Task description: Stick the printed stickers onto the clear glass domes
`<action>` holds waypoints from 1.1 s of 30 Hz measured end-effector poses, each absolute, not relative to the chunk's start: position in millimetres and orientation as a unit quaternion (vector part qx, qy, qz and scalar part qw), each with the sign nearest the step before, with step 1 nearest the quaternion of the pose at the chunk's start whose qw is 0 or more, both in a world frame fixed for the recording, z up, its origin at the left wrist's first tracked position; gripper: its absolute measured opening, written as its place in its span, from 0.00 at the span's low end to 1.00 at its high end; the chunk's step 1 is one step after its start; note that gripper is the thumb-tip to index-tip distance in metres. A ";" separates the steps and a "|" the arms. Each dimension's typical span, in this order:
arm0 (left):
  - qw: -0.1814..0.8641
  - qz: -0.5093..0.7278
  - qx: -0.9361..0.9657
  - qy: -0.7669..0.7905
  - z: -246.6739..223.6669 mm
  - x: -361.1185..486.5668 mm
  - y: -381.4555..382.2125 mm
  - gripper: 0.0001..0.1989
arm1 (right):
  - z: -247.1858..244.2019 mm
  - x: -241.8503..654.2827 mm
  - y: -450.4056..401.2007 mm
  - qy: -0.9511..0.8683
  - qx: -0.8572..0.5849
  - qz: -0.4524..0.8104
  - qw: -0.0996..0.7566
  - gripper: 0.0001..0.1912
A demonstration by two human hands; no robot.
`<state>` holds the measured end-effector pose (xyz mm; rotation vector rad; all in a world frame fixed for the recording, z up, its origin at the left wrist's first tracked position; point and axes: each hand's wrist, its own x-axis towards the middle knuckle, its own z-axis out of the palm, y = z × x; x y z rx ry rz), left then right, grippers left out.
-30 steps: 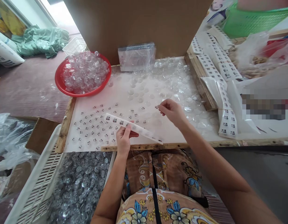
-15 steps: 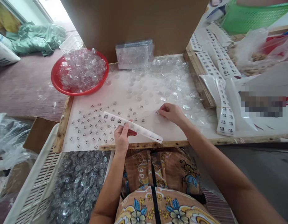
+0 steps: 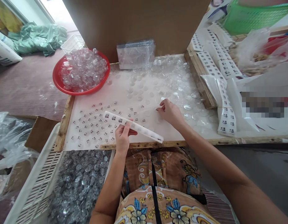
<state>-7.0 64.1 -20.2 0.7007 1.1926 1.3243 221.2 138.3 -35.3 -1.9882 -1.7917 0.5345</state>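
My left hand [image 3: 122,137] pinches a folded white strip of stickers [image 3: 113,118] printed with small black panda-like figures, held slantwise over the table's near edge. The fingers of my right hand [image 3: 168,112] are curled together low over the table, with a small dark-printed sticker [image 3: 157,109] at their tips. Beneath and around that hand lie clear round discs [image 3: 150,94]; whether the fingertips touch one, I cannot tell. To the left, rows of clear discs bearing the same black print [image 3: 92,124] cover the white tabletop [image 3: 116,87].
A red basin [image 3: 57,84] heaped with clear domed pieces stands at the back left. Behind rises a brown cardboard panel [image 3: 139,21], a plastic-wrapped stack [image 3: 134,56] against it. More sticker strips [image 3: 225,121] lie beyond the wooden rail [image 3: 202,84]. Below left is a white crate [image 3: 39,180].
My right hand has shifted slightly away from me, with the small sticker at its fingertips. My left hand and the strip stay nearly still; the whole view has shifted a little.
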 end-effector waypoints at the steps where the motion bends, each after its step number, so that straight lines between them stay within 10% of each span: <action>1: 0.577 0.564 0.300 0.509 -19.8 -7.1 63.9 0.20 | -34.7 221.0 138.7 -0.642 -0.714 0.188 0.206 0.09; 8: 0.580 0.565 0.314 0.495 -20.4 -7.7 62.9 0.25 | -12.4 202.2 131.3 -0.674 -0.666 0.119 0.297 0.11; 17: 0.579 0.573 0.322 0.482 -25.6 -8.3 62.9 0.17 | 16.1 128.3 107.5 -0.720 -0.409 0.461 0.320 0.12; 33: 0.558 0.570 0.322 0.510 -20.6 -7.6 63.8 0.18 | 8.5 139.1 85.2 -0.753 -0.446 0.308 0.373 0.08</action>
